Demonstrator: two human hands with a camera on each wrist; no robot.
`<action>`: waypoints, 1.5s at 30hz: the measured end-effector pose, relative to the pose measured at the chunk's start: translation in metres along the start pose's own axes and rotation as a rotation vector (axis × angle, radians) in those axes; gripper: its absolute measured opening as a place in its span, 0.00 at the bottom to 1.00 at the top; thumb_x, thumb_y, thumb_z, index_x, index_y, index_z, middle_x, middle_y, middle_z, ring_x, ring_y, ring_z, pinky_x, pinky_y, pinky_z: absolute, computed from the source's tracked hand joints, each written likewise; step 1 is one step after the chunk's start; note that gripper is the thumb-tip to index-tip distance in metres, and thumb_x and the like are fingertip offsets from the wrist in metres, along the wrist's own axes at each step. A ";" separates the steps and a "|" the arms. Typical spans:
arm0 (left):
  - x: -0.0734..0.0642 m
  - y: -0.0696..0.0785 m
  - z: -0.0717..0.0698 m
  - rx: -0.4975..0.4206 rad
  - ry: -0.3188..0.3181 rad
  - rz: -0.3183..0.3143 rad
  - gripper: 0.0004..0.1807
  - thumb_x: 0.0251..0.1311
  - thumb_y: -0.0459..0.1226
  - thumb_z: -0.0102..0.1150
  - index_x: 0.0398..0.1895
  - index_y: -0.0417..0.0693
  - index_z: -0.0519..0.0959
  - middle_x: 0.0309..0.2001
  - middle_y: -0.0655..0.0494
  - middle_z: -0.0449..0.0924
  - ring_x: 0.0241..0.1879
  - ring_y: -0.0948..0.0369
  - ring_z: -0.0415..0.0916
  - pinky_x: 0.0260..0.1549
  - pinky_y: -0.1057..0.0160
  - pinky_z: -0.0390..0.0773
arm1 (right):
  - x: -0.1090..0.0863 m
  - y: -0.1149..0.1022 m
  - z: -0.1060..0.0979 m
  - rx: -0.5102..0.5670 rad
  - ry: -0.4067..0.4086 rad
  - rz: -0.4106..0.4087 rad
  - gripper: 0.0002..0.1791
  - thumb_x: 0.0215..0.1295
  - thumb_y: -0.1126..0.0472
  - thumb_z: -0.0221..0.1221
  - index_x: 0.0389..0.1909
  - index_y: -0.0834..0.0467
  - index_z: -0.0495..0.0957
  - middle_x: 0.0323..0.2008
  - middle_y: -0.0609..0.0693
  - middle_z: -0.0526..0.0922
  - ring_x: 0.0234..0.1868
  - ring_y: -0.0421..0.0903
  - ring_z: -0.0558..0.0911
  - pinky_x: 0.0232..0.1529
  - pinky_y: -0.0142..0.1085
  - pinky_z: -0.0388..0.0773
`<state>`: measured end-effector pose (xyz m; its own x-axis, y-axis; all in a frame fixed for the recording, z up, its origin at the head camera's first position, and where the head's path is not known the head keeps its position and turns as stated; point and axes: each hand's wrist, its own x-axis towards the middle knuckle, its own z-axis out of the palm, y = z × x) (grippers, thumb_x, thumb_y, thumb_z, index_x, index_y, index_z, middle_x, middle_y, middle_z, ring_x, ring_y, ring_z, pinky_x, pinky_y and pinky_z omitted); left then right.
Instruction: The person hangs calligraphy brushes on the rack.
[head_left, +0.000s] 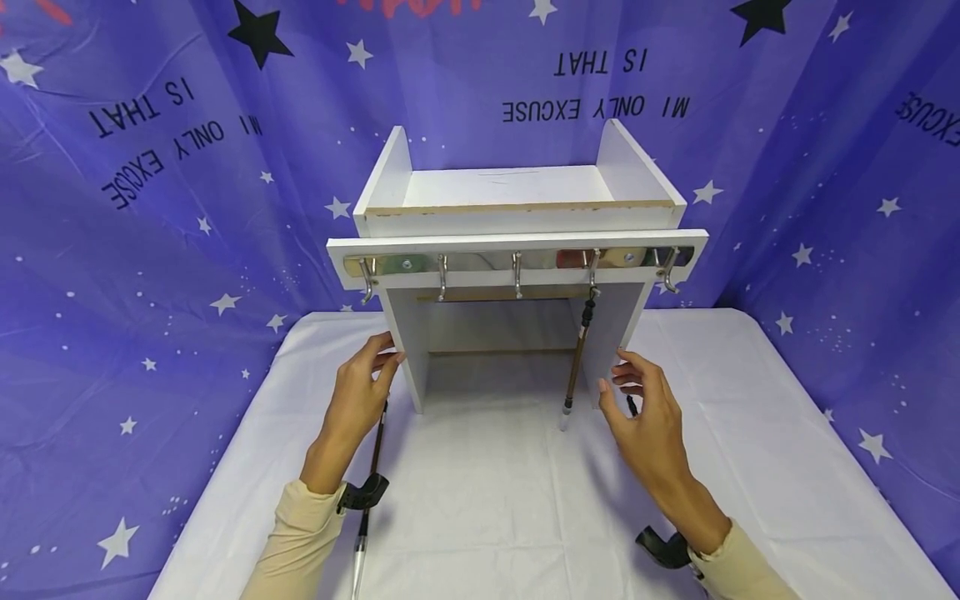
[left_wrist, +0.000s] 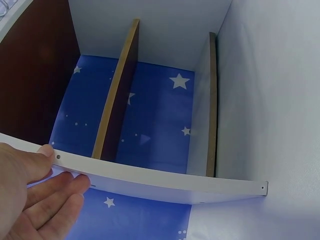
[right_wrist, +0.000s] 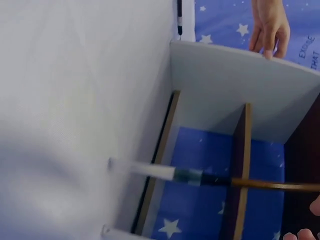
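Note:
A white rack (head_left: 495, 218) stands on the table with a strip of metal hooks (head_left: 517, 275) across its front. A slim brown-and-black brush (head_left: 576, 358) with a pale tip hangs from one hook. My left hand (head_left: 356, 398) pinches the front edge of the rack's left side panel (left_wrist: 165, 179), thumb and fingers on either side. Beside the right side panel (head_left: 611, 333), my right hand (head_left: 651, 425) has its thumb and fingers spread apart and loosely bent. Its fingertips are at the panel's edge; whether they touch it I cannot tell.
A second slim stick (head_left: 375, 450) with dark bands and a pale end lies left of the rack, partly under my left wrist. A dark tip (head_left: 632, 406) shows behind my right hand. White cloth (head_left: 495, 500) covers the table; a purple star-printed curtain (head_left: 480, 75) hangs behind.

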<state>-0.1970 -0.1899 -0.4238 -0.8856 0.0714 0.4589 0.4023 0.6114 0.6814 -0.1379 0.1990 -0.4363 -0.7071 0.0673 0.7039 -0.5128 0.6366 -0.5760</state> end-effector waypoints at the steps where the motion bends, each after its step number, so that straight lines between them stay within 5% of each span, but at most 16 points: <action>1: 0.000 0.000 0.000 0.000 0.001 -0.001 0.16 0.77 0.34 0.60 0.64 0.41 0.78 0.57 0.41 0.85 0.51 0.45 0.88 0.54 0.44 0.87 | -0.001 0.003 -0.002 -0.012 -0.005 0.010 0.31 0.64 0.73 0.69 0.68 0.63 0.73 0.48 0.57 0.83 0.47 0.52 0.84 0.51 0.25 0.78; 22: 0.000 0.002 -0.002 0.000 -0.014 -0.012 0.17 0.78 0.35 0.59 0.65 0.42 0.77 0.59 0.42 0.84 0.53 0.45 0.87 0.55 0.44 0.86 | -0.026 0.048 -0.041 -0.203 -0.123 0.265 0.31 0.68 0.60 0.68 0.70 0.58 0.72 0.51 0.53 0.82 0.47 0.51 0.83 0.45 0.29 0.74; 35: 0.001 0.001 -0.001 -0.010 -0.013 0.000 0.17 0.78 0.35 0.59 0.65 0.44 0.78 0.60 0.43 0.84 0.53 0.45 0.88 0.55 0.43 0.86 | -0.044 0.068 -0.055 -0.324 -0.384 0.338 0.33 0.71 0.54 0.67 0.70 0.65 0.70 0.52 0.66 0.82 0.50 0.64 0.83 0.46 0.59 0.80; 45: 0.000 0.002 -0.002 0.003 -0.016 -0.012 0.17 0.77 0.35 0.59 0.65 0.43 0.78 0.59 0.42 0.84 0.53 0.45 0.88 0.55 0.44 0.86 | -0.046 0.075 -0.061 -0.385 -0.571 0.448 0.34 0.70 0.53 0.67 0.69 0.67 0.70 0.51 0.68 0.84 0.48 0.65 0.85 0.44 0.61 0.82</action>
<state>-0.1963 -0.1902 -0.4216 -0.8940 0.0765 0.4415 0.3909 0.6147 0.6850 -0.1136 0.2904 -0.4866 -0.9972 0.0432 0.0613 0.0071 0.8683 -0.4960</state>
